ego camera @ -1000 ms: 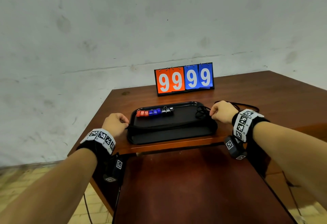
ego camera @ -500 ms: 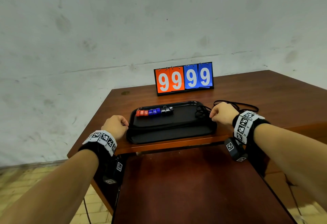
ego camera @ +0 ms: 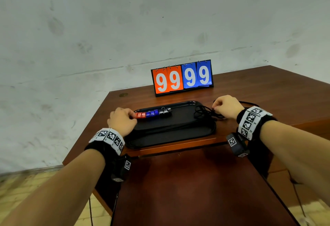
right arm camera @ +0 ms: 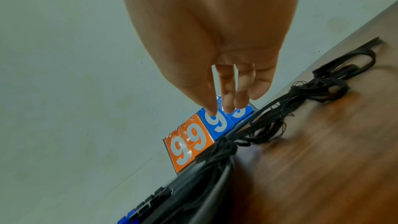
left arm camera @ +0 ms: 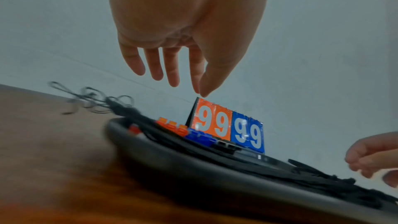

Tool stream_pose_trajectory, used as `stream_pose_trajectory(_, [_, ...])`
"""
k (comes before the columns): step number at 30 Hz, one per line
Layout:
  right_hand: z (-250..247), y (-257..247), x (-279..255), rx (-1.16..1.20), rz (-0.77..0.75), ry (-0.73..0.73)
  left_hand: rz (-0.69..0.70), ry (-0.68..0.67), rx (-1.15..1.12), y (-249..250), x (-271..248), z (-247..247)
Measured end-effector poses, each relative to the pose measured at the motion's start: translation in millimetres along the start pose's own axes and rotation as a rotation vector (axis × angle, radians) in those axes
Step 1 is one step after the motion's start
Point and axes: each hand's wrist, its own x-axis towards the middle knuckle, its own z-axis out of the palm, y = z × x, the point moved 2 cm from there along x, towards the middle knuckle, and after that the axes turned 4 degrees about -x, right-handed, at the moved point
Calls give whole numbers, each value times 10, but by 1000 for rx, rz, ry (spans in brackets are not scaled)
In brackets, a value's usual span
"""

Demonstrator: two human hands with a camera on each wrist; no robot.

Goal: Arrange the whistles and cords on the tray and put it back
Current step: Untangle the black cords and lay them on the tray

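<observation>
Looking down from the head cam, I've got the black tray (ego camera: 171, 137) sitting near the front edge of the brown table (ego camera: 267, 90), w/ the orange-and-blue 9999 scoreboard (ego camera: 182, 77) standing just behind it. The whistles (ego camera: 153, 113) lie in one row along the tray's far side: red at the left, blue in the middle, black at the right, touching each other. The black cords (ego camera: 205, 114) bunch at the tray's right end and spill over the rim onto the table; more strands run along the tray's front.

My left hand (ego camera: 122, 121) is above the tray's left end, next to the red whistles. Left wrist cam shows its fingers (left arm camera: 172, 67) hanging loose and straight-ish, gripping nothing. My right hand (ego camera: 226, 106) is over the cord bunch beside the tray's right end; in the right wrist cam the fingers (right arm camera: 226, 89) point down, relaxed, nothing in them. Both wrist views are blurry, so whether either hand grazes anything I can't tell
</observation>
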Motion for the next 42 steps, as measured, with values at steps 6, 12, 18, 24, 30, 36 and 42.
stream_pose_trajectory(6, [-113, 72, 134, 55, -5, -7, 91, -132, -142, 621, 115, 249])
stream_pose_trajectory(12, [-140, 121, 257, 61, -33, -125, 164, -237, -250, 1171, 232, 531])
stream_pose_trajectory(18, [-111, 154, 333, 53, -40, -262, 223, -314, -324, 1565, 276, 806])
stream_pose_trajectory(24, [-14, 110, 347, 33, -111, -391, 243, -350, -349, 1760, 282, 970])
stream_pose_trajectory(30, [16, 127, 430, 48, -99, -382, 240, -354, -365, 1827, 306, 1015])
stream_pose_trajectory(36, [-198, 327, 521, 426, 16, -158, 251, -351, -394, 1882, 333, 1031])
stream_pose_trajectory(42, [-364, 431, 452, 842, 144, -101, 277, -333, -441, 2058, 290, 1085])
